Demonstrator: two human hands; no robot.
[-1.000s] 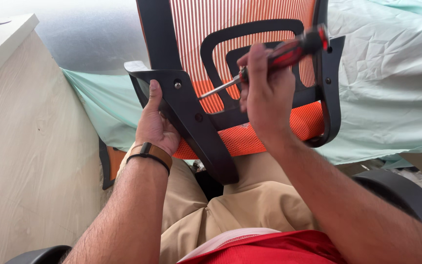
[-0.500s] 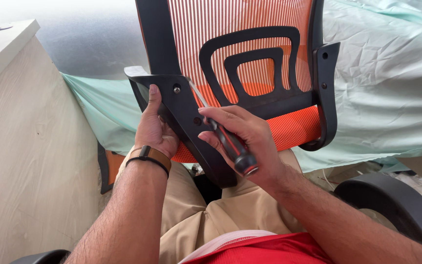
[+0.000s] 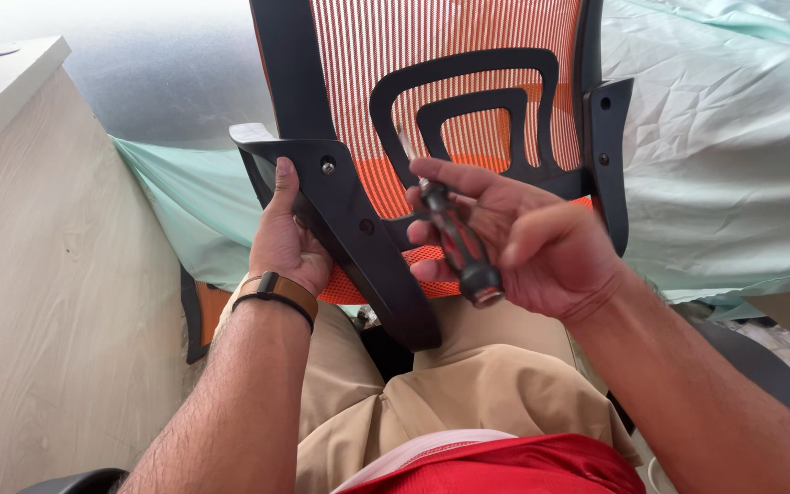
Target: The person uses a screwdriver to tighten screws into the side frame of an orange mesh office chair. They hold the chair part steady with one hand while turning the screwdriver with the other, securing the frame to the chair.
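We are fastening the black plastic armrest (image 3: pixel 358 229) to the orange mesh chair back with its black frame (image 3: pixel 454 82), which leans upright against our knees. Our left hand (image 3: pixel 287 240) has its grip closed round the armrest's outer edge, pressing it against the chair back's left side. Our right hand (image 3: pixel 528 240), in front of the chair back's lower middle, holds the red-and-black-handled screwdriver (image 3: pixel 454 238) loosely in its fingers, blade pointing up and away from any screw. The next move, we judge, calls for turning the tip toward the screw heads (image 3: pixel 327 166) on the armrest. The armrest is curved and glossy, with two screws showing along its upper part.
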